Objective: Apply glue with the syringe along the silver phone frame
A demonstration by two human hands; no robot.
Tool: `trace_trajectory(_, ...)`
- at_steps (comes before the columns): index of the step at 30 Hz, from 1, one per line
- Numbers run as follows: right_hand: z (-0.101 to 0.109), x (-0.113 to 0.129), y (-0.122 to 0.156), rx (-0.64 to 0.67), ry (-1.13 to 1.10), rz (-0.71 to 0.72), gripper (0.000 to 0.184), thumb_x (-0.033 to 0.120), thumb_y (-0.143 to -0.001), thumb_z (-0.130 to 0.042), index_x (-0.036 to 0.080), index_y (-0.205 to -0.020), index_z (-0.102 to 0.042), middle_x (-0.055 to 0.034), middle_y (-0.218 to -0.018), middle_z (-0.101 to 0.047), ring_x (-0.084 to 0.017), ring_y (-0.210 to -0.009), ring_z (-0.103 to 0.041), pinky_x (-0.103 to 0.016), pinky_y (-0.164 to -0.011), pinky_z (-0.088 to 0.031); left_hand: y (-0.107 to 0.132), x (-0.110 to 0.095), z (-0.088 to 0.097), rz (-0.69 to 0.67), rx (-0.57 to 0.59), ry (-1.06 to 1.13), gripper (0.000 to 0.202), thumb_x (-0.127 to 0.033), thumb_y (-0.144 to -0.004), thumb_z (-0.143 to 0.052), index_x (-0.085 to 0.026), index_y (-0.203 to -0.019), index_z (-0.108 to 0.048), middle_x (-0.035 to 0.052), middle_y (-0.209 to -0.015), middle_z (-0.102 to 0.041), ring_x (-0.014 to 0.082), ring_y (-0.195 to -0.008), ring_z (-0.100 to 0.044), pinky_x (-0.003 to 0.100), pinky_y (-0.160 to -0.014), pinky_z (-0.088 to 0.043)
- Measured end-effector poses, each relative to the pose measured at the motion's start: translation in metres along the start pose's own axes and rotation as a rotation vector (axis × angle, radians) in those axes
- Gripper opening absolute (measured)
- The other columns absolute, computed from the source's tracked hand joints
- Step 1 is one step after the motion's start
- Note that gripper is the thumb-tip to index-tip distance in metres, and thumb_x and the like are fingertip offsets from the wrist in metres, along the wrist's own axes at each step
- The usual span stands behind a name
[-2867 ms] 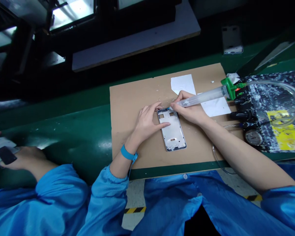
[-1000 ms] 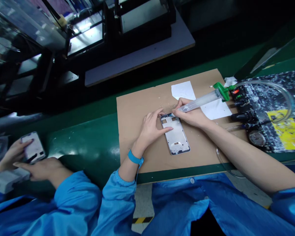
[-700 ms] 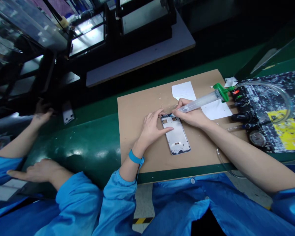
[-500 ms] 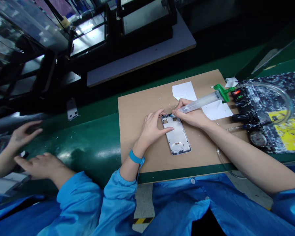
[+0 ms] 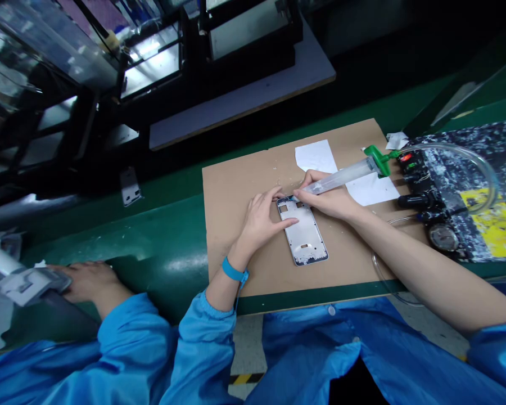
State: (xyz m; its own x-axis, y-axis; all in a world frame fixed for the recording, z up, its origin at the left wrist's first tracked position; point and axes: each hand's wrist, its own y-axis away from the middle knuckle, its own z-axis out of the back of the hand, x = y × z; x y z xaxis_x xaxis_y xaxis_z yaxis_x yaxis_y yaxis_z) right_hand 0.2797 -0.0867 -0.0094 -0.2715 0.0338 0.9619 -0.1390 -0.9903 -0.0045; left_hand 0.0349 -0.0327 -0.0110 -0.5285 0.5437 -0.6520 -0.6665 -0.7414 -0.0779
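A silver phone mid-frame with cut-outs near its upper end lies slightly turned on a brown board. My left hand steadies it, the thumb across its face and the fingers around its upper left corner. A blue strap circles that wrist. In my right hand, held like a pen, is a clear dispensing syringe with a green cap. Its tip meets the top edge of the frame; my fingers partly cover the exact contact spot.
Clear tubing links the syringe to a dispenser with a gauge at right. White paper pieces lie on the board. Another frame rests at left, near a co-worker's hand. A grey shelf runs behind.
The syringe tip has shifted very slightly left along the frame's top edge. At left, the co-worker's hands have moved, and a light-coloured tool or fixture now covers part of one.
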Motion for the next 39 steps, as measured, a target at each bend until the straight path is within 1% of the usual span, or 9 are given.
trace_trajectory(4,-0.0004,-0.0008,-0.0004,0.004,-0.010,0.001,0.040,0.054,-0.093,-0.088,0.027,-0.085,-0.059,-0.0003,-0.079,-0.072,-0.020,-0.074,-0.061,-0.039,-0.069,-0.045,0.0003,-0.0002,0.0001,0.011,0.005,-0.002,0.090,-0.060,-0.094,-0.094,-0.031,-0.167,-0.050,0.0099,-0.150,-0.076,0.0350,-0.140,-0.067,0.056,-0.126,-0.049)
trace_trajectory(12,-0.0009,0.0009,-0.0007,-0.013,-0.005,0.017,0.042,0.057,-0.092,-0.088,0.027,-0.085,-0.060,-0.0009,-0.080,-0.072,-0.020,-0.074,-0.061,-0.039,-0.070,-0.046,0.0002,-0.0010,0.0008,0.003,0.009,-0.014,0.091,-0.059,-0.094,-0.094,-0.032,-0.168,-0.049,0.0098,-0.150,-0.076,0.0346,-0.140,-0.067,0.056,-0.126,-0.050)
trace_trajectory(16,-0.0012,0.0001,-0.0009,-0.018,0.007,0.014,0.043,0.060,-0.093,-0.087,0.027,-0.085,-0.061,-0.0012,-0.080,-0.073,-0.020,-0.074,-0.061,-0.039,-0.069,-0.046,0.0003,-0.0018,0.0011,0.009,0.009,-0.006,0.089,-0.059,-0.095,-0.093,-0.034,-0.168,-0.049,0.0093,-0.151,-0.075,0.0347,-0.141,-0.067,0.057,-0.127,-0.050)
trace_trajectory(22,-0.0020,0.0013,-0.0021,-0.004,0.000,-0.015,0.047,0.066,-0.092,-0.088,0.027,-0.085,-0.061,-0.0019,-0.080,-0.077,-0.022,-0.077,-0.067,-0.040,-0.072,-0.047,-0.0001,-0.0023,0.0023,0.024,0.014,0.010,0.088,-0.058,-0.094,-0.094,-0.032,-0.166,-0.051,0.0100,-0.151,-0.076,0.0353,-0.142,-0.067,0.058,-0.127,-0.049)
trace_trajectory(27,-0.0019,0.0042,-0.0009,-0.018,0.005,-0.020,0.050,0.068,-0.090,-0.089,0.028,-0.085,-0.060,-0.0006,-0.080,-0.076,-0.022,-0.075,-0.066,-0.039,-0.070,-0.047,-0.0004,-0.0012,0.0022,0.030,0.020,0.009,0.090,-0.058,-0.093,-0.096,-0.032,-0.166,-0.051,0.0097,-0.151,-0.076,0.0360,-0.142,-0.067,0.059,-0.127,-0.049)
trace_trajectory(34,-0.0014,-0.0011,-0.0013,0.012,-0.015,-0.015,0.049,0.066,-0.092,-0.089,0.028,-0.086,-0.060,-0.0003,-0.077,-0.075,-0.021,-0.073,-0.066,-0.038,-0.070,-0.047,-0.0007,-0.0019,0.0026,0.037,0.025,-0.005,0.090,-0.061,-0.094,-0.094,-0.033,-0.168,-0.050,0.0095,-0.151,-0.075,0.0365,-0.142,-0.067,0.059,-0.127,-0.049)
trace_trajectory(39,-0.0020,0.0018,-0.0021,-0.016,0.012,-0.021,0.046,0.063,-0.092,-0.088,0.027,-0.084,-0.060,0.0005,-0.073,-0.073,-0.020,-0.071,-0.064,-0.038,-0.069,-0.046,-0.0003,-0.0003,0.0024,0.021,0.020,0.000,0.090,-0.061,-0.094,-0.094,-0.033,-0.167,-0.050,0.0089,-0.150,-0.076,0.0353,-0.141,-0.067,0.058,-0.127,-0.050)
